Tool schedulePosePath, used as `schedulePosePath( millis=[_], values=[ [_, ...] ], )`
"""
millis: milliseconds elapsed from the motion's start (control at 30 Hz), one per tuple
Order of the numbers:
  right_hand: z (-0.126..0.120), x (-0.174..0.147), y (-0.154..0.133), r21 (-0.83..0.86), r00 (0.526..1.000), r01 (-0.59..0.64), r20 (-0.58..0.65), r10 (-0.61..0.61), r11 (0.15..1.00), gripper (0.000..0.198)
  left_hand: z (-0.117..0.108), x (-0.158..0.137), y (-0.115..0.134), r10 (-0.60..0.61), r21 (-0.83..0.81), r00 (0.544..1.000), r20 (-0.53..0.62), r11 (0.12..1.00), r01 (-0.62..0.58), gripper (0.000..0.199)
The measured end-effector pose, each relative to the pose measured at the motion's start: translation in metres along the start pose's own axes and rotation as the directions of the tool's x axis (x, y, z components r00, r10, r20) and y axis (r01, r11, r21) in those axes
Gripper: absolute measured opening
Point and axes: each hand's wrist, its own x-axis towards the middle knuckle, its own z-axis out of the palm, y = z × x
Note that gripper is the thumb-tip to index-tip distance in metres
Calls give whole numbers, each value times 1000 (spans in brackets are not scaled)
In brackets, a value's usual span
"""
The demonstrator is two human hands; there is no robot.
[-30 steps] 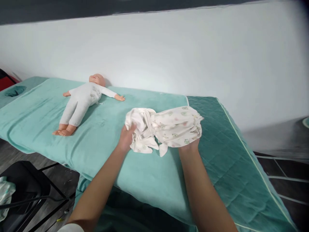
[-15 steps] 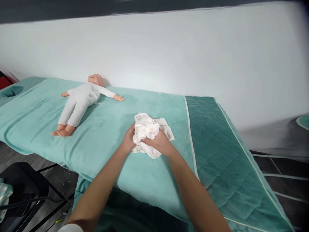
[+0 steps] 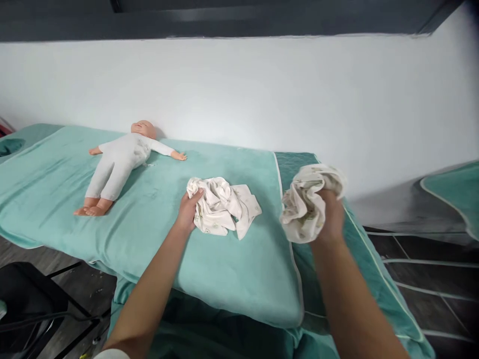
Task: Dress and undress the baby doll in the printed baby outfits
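Note:
Two pieces of white printed cloth, which look like baby clothes, are in front of me. One crumpled baby garment (image 3: pixel 220 204) lies on the green bed cover, its left edge pinched by my left hand (image 3: pixel 189 208), thumb on top. My right hand (image 3: pixel 329 214) is closed round the other bunched garment (image 3: pixel 305 202), lifted over the right part of the bed. Folds hide some of the right fingers. Further left, a baby doll (image 3: pixel 121 162) in a white bodysuit lies on its back with arms spread, apart from both hands.
The light green cover (image 3: pixel 157 224) spreads over the bed, with a darker quilted layer (image 3: pixel 374 279) at its right end. A white wall (image 3: pixel 239 89) stands behind. A black chair (image 3: pixel 30 294) is at lower left, a metal rack (image 3: pixel 422 262) at lower right.
The single bundle between both hands is now two pieces. My right hand has moved right and up with one garment; my left hand stays with the other. The view has shifted slightly right.

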Motion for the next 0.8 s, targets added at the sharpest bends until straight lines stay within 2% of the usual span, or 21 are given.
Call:
schedulePosePath(
  millis=[33,67,100,167,233,267,333,433,533,633,700,733,800],
  values=[
    [-18,3,-6,-60,995,6,-100,-12,998,33,0,0,1,4,-8,1000,8,1000,-4,48],
    [-33,5,-11,-170,991,19,-130,-41,985,31,1,0,1,9,-17,1000,13,1000,-9,49],
    [-46,5,-13,-298,990,14,-128,-55,954,31,1,0,2,11,-26,1000,15,1000,-11,49],
    [-61,4,-8,-501,997,-32,-73,-6,865,35,2,0,4,9,-46,1000,20,999,-8,49],
    [-61,-2,11,-615,995,-76,8,103,785,34,3,0,5,15,-67,999,40,998,-12,47],
    [-56,-6,23,-652,985,-58,86,150,756,33,3,-1,5,20,-78,998,52,997,-16,46],
    [-44,-14,48,-761,968,60,203,150,646,33,1,0,4,32,-94,998,59,995,-27,44],
    [-33,-20,67,-790,968,115,225,111,602,39,0,2,6,13,-59,1000,12,998,-13,44],
    [-34,-20,53,-775,969,160,240,51,611,60,6,6,18,-44,94,998,-34,994,47,40],
    [-27,-19,11,-636,936,281,348,-58,719,76,26,4,44,-50,285,999,12,957,45,36],
    [-11,-17,-25,-399,864,357,485,-137,844,74,48,-5,69,-23,384,984,174,922,-46,35],
    [-1,-16,-44,-273,824,360,541,-167,892,70,61,-11,83,-25,427,960,278,899,-100,34],
    [20,-12,-81,-77,772,351,587,-242,933,60,86,-28,111,-68,538,889,452,816,-211,29]
  ],
)
